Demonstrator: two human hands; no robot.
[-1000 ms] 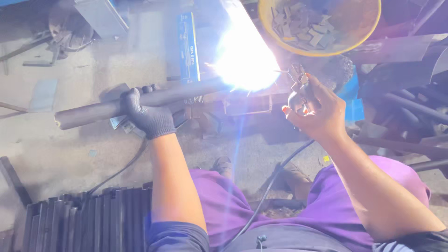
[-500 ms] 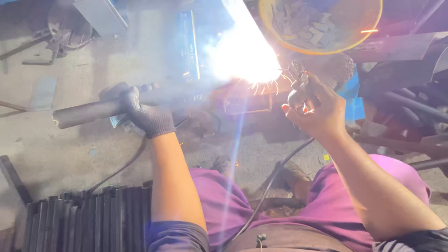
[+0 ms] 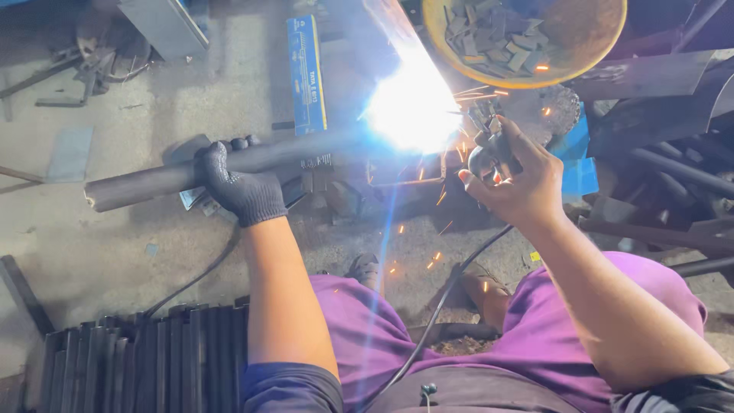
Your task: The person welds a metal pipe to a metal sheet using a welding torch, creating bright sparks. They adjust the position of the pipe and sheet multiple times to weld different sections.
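Where the purple-clad knees spread, a black cable (image 3: 443, 306) runs up between them; a stack of dark bars (image 3: 138, 359) crowds the near left edge. Left hand (image 3: 241, 187), gloved, wrapped fully around the dark pipe (image 3: 153, 180), which lies across bare concrete. Right hand (image 3: 516, 180), bare, closed around the welding holder (image 3: 485, 153). White arc glare (image 3: 413, 111) at the pipe's right end. Beyond: blue box (image 3: 306, 73), yellow bowl (image 3: 604, 57) of scrap.
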